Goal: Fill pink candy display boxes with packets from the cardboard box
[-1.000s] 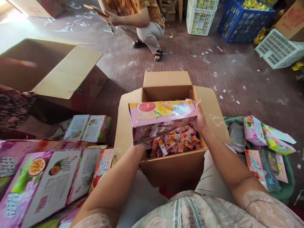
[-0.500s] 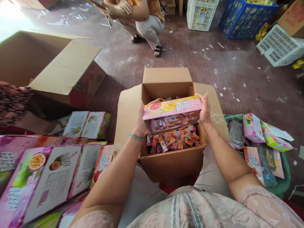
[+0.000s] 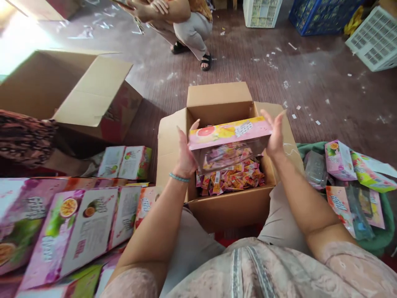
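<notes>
A pink and yellow candy box [image 3: 232,131], printed with a cut grapefruit, is tilted over the opening of a cardboard carton [image 3: 229,207]. Small wrapped candies show through its clear front. My left hand [image 3: 185,154] bears against the left end of the box, fingers stretched upward. At the opposite end, my right hand [image 3: 275,136] presses with its palm, fingers and thumb spread. The box is held between both hands. Beneath it, loose pink and orange candy packets [image 3: 231,179] lie in the carton, partly hidden by the box.
Several printed boxes [image 3: 89,227] are stacked at my left. Behind them stands a large open carton [image 3: 77,95]. At right, a green container [image 3: 384,219] holds emptied packaging. Across the floor, a person [image 3: 192,29] squats near a white crate [image 3: 262,14] and a blue crate [image 3: 319,18].
Both hands have loosened their fingers from around the box ends and spread them. The candy box tilts slightly more, and its contents have shifted behind the clear front. The view has shifted slightly.
</notes>
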`<state>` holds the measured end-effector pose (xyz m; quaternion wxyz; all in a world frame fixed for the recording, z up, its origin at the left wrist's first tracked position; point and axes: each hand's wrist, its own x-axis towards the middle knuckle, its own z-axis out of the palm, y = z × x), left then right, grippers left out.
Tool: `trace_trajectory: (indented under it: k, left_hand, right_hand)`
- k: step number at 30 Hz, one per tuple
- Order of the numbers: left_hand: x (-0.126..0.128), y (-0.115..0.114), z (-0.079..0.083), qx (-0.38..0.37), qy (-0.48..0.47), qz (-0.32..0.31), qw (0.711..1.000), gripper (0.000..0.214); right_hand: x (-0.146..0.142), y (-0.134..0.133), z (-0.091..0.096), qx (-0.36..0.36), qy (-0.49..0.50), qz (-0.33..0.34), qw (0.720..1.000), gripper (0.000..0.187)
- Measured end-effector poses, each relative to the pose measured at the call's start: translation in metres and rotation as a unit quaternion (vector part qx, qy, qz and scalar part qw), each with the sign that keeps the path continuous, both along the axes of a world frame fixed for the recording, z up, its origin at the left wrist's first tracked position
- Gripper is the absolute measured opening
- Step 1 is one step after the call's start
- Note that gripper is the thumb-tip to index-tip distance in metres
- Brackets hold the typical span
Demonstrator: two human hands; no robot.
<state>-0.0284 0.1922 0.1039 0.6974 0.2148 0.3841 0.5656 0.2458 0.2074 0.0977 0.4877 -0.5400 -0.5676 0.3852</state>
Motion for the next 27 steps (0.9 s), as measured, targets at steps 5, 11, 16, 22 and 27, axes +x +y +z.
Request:
trace_trajectory:
  k: [5,11,16,22,27]
  left_hand:
    - [-0.015,0.001,0.01,0.042,0.03,0.027,0.998,0.086]
    - [-0.018,-0.001,0.015,0.052,0.054,0.041,0.996,0.085]
    - [-0.014,-0.015,0.036,0.127,0.065,0.027,0.989,0.09]
    - [-0.004,-0.031,0.048,0.164,0.115,0.043,0.979,0.078]
    - [0.002,-0.03,0.052,0.149,0.111,0.021,0.982,0.068]
  right_hand:
    - [-0.009,-0.001,-0.006,0.015,0.002,-0.004,1.0,0.103]
    - [-0.016,-0.007,0.005,0.03,0.022,0.022,0.999,0.106]
    - [-0.013,-0.038,0.028,0.12,-0.004,0.012,0.993,0.107]
    - [-0.003,-0.047,0.022,0.158,-0.016,0.008,0.987,0.098]
    - [0.001,-0.043,0.025,0.117,-0.003,0.001,0.993,0.108]
